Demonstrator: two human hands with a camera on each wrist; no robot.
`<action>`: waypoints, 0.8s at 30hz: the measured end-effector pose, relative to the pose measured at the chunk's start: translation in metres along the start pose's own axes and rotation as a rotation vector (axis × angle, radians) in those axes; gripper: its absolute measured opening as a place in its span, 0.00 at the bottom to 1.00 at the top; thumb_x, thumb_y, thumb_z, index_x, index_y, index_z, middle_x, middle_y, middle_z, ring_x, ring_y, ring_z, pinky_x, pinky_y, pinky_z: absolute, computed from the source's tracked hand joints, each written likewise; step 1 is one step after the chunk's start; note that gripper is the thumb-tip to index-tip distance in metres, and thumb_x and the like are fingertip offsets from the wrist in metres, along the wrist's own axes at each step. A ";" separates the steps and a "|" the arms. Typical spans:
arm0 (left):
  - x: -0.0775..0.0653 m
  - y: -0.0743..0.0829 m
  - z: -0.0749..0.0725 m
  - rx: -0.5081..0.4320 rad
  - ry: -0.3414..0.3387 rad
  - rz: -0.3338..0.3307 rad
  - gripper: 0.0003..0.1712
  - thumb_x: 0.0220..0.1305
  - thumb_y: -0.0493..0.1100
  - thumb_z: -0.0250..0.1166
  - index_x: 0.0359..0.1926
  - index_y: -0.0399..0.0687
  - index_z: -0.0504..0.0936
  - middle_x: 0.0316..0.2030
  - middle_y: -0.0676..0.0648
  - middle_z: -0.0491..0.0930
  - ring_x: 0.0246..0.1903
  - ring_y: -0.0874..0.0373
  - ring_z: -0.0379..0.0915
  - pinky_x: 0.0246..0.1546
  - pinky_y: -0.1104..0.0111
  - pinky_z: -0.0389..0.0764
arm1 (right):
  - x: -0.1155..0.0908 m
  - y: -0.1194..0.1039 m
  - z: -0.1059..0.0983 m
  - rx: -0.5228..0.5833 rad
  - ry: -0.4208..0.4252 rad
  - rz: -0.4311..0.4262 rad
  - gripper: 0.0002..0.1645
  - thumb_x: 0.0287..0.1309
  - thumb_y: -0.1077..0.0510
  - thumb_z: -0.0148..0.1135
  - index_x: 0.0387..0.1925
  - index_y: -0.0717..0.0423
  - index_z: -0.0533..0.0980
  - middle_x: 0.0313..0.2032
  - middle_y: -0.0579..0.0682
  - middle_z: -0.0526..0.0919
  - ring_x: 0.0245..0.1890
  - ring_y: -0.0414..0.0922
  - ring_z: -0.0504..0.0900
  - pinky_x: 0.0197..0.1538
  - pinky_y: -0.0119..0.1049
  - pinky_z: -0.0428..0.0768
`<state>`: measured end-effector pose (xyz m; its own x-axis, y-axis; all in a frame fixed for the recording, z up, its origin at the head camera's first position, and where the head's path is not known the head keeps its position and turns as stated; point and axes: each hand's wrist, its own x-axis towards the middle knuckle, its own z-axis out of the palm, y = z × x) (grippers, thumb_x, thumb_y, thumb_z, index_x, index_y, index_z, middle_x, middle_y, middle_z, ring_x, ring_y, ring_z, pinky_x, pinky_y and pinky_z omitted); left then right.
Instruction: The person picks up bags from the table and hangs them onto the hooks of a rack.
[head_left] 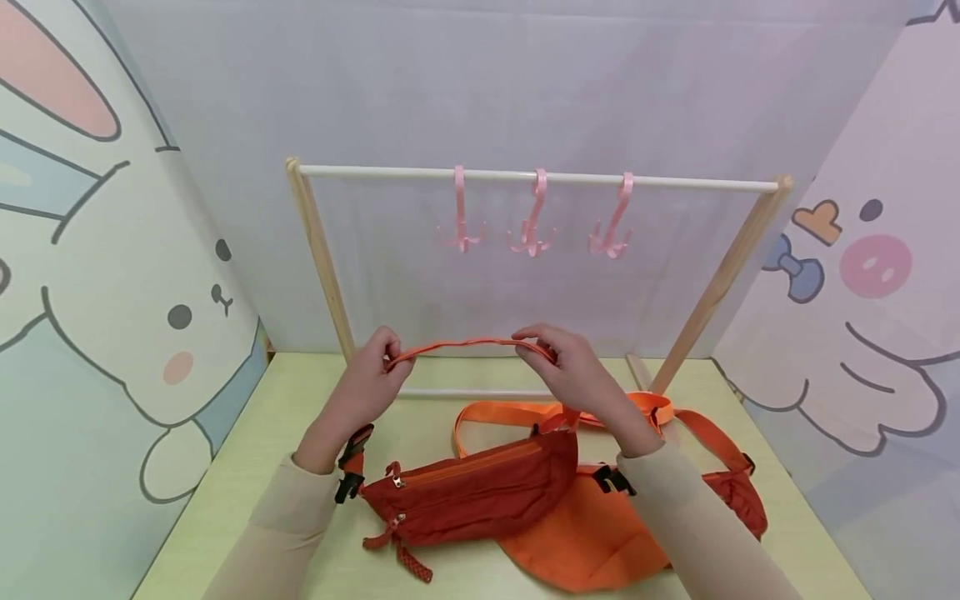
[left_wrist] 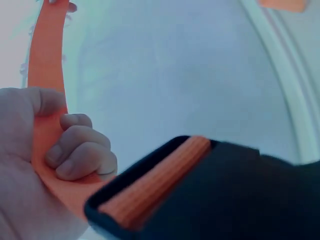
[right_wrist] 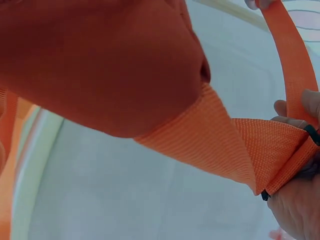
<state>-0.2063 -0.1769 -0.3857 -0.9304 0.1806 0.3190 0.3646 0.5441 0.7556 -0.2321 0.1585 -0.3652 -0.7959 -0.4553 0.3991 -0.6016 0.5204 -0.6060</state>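
Observation:
My left hand [head_left: 371, 379] grips one part of an orange strap [head_left: 465, 342], its fingers curled round the webbing. The right hand [head_left: 568, 367] pinches the same strap further along, and the length between the hands bows slightly upward. Below them is a dark red waist bag [head_left: 480, 492] with zips and braided pulls. In the left wrist view, a black buckle [left_wrist: 240, 185] is threaded on the strap close to the left hand. The right wrist view shows the red bag's end [right_wrist: 125, 65], where the webbing joins it, and a fold of strap at the right hand.
A second, orange bag [head_left: 592, 542] lies on the pale table [head_left: 300, 433], partly under the red one and the right forearm. Behind stands a wooden rack with a white rail [head_left: 375, 172], and three pink hooks [head_left: 531, 225] hang from it. Printed walls flank the table.

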 end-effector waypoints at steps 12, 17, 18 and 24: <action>-0.003 0.033 -0.030 0.030 0.004 0.033 0.20 0.73 0.48 0.72 0.43 0.47 0.68 0.28 0.45 0.69 0.19 0.52 0.60 0.20 0.64 0.64 | 0.004 -0.035 -0.024 -0.013 0.055 -0.113 0.18 0.75 0.54 0.67 0.62 0.42 0.83 0.26 0.41 0.77 0.17 0.42 0.67 0.26 0.38 0.71; 0.004 0.038 -0.037 0.044 0.034 0.092 0.15 0.75 0.49 0.69 0.54 0.50 0.77 0.32 0.47 0.73 0.20 0.51 0.63 0.21 0.63 0.66 | 0.009 -0.043 -0.029 -0.020 0.086 -0.128 0.15 0.73 0.53 0.69 0.58 0.42 0.84 0.30 0.39 0.81 0.19 0.41 0.70 0.26 0.38 0.72; 0.005 0.039 -0.038 0.042 0.037 0.103 0.15 0.76 0.49 0.68 0.57 0.50 0.78 0.32 0.47 0.74 0.20 0.51 0.63 0.21 0.63 0.66 | 0.010 -0.044 -0.030 -0.030 0.096 -0.143 0.13 0.73 0.54 0.69 0.56 0.43 0.84 0.30 0.39 0.81 0.19 0.41 0.70 0.26 0.37 0.72; 0.016 0.046 -0.045 0.034 0.090 0.134 0.17 0.79 0.53 0.63 0.62 0.57 0.85 0.24 0.48 0.71 0.17 0.52 0.58 0.19 0.62 0.63 | 0.023 -0.052 -0.032 -0.120 0.181 -0.282 0.08 0.72 0.55 0.69 0.49 0.50 0.86 0.27 0.39 0.77 0.20 0.38 0.68 0.27 0.36 0.70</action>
<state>-0.2029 -0.1857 -0.3203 -0.8657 0.1803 0.4669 0.4827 0.5478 0.6834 -0.2212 0.1441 -0.3025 -0.5900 -0.4629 0.6615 -0.7945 0.4785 -0.3738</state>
